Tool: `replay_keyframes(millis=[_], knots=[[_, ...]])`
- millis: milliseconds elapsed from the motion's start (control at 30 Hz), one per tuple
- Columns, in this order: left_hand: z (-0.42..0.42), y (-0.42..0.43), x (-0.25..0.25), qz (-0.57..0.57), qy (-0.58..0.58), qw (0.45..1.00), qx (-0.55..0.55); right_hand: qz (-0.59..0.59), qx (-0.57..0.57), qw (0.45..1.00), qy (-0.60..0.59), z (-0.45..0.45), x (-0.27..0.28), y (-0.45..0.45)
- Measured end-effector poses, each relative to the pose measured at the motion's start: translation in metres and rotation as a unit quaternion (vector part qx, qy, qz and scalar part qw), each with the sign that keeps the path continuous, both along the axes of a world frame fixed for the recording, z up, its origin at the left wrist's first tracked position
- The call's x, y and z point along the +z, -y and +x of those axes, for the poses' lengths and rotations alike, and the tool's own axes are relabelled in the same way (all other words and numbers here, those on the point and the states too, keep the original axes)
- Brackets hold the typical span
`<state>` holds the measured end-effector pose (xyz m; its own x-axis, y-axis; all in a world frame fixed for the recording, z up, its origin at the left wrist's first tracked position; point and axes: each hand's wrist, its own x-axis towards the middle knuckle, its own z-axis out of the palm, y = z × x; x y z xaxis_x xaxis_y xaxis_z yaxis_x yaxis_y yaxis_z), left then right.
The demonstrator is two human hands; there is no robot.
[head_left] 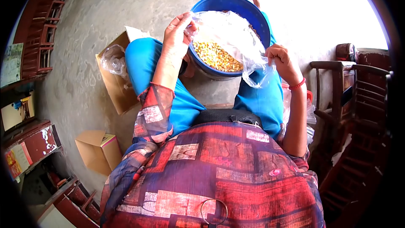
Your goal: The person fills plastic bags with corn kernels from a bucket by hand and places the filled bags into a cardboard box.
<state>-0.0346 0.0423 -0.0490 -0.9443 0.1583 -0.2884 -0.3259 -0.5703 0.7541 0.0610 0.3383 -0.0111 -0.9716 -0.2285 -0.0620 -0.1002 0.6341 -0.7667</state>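
Between my knees stands a round blue tub (258, 12) holding loose yellow corn kernels (217, 57). A clear plastic bag (230, 29) is stretched across the tub's opening and hides part of the corn. My left hand (179, 34) pinches the bag's edge at the tub's left rim. On the other side, my right hand (283, 61) grips the bag's opposite edge, just beyond the right rim, and a loose flap of plastic hangs below it. A red cord bracelet circles my right wrist.
Left of my knee is an open cardboard box (114, 82) with crumpled clear plastic (114, 60) in it. A smaller carton (99, 152) sits nearer. Dark wooden chairs (358, 89) stand at the right, by more plastic bags (310, 116). Wooden furniture (31, 143) lines the left.
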Motion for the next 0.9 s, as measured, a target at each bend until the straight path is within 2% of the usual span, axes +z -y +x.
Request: replay_keyframes(millis=[33, 100, 133, 200, 267, 333, 400, 433, 467, 500, 567, 600, 633, 667, 700, 733, 800, 833, 867, 900], knots=[[-0.001, 0.001, 0.001, 0.002, -0.002, 1.000, -0.012, 0.000, 0.000, 1.000, 0.001, 0.001, -0.004, -0.002], [0.002, -0.004, 0.003, -0.008, -0.009, 1.000, -0.014, 0.018, -0.090, 0.990, -0.104, 0.005, -0.002, 0.003], [0.004, -0.008, 0.002, -0.015, -0.031, 0.999, -0.021, 0.017, -0.090, 0.991, -0.103, 0.006, 0.000, 0.008], [0.008, -0.013, 0.004, -0.029, -0.030, 0.997, -0.066, -0.104, -0.158, 0.974, -0.128, 0.006, 0.021, 0.037], [0.013, -0.018, 0.011, -0.064, -0.004, 0.995, -0.075, -0.132, -0.110, 0.974, -0.150, 0.008, 0.036, 0.069], [0.014, -0.021, 0.015, -0.027, -0.022, 0.993, -0.113, -0.067, -0.055, 0.983, -0.159, 0.005, 0.045, 0.095], [0.015, -0.021, 0.019, -0.038, -0.015, 0.993, -0.114, 0.005, -0.049, 0.978, -0.202, -0.001, 0.018, 0.113], [0.014, -0.017, 0.018, 0.001, -0.021, 0.990, -0.142, 0.058, -0.037, 0.976, -0.206, -0.003, 0.000, 0.114], [0.014, -0.014, 0.018, 0.040, -0.027, 0.984, -0.169, 0.069, -0.007, 0.979, -0.194, -0.008, -0.021, 0.106], [0.014, -0.012, 0.019, 0.040, -0.027, 0.985, -0.166, 0.023, -0.038, 0.985, -0.168, -0.010, -0.023, 0.102], [0.016, -0.007, 0.022, -0.105, -0.093, 0.980, -0.141, -0.038, -0.115, 0.986, -0.117, -0.014, -0.024, 0.093], [0.019, -0.008, 0.022, -0.105, -0.090, 0.981, -0.138, -0.053, -0.164, 0.981, -0.092, -0.017, -0.023, 0.085], [0.022, -0.013, 0.023, -0.170, -0.161, 0.962, -0.137, -0.129, -0.174, 0.963, -0.158, -0.025, -0.033, 0.073], [0.021, -0.016, 0.024, -0.233, -0.234, 0.934, -0.134, -0.176, -0.209, 0.949, -0.155, -0.028, -0.033, 0.065], [0.020, -0.012, 0.021, -0.339, -0.261, 0.886, -0.180, -0.176, -0.218, 0.951, -0.134, -0.032, -0.027, 0.054], [0.024, -0.014, 0.017, -0.333, -0.267, 0.885, -0.188, -0.177, -0.226, 0.952, -0.111, -0.034, -0.021, 0.046], [0.027, -0.015, 0.009, -0.440, -0.262, 0.837, -0.191, -0.134, -0.224, 0.959, -0.110, -0.036, -0.011, 0.043], [0.027, -0.017, 0.003, -0.484, -0.277, 0.816, -0.152, -0.092, -0.223, 0.964, -0.109, -0.037, -0.006, 0.044], [0.026, -0.015, -0.001, -0.485, -0.276, 0.816, -0.150, -0.094, -0.222, 0.964, -0.109, -0.037, 0.000, 0.047], [0.024, -0.014, -0.004, -0.486, -0.251, 0.822, -0.160, -0.024, -0.213, 0.960, -0.178, -0.035, 0.008, 0.054]])
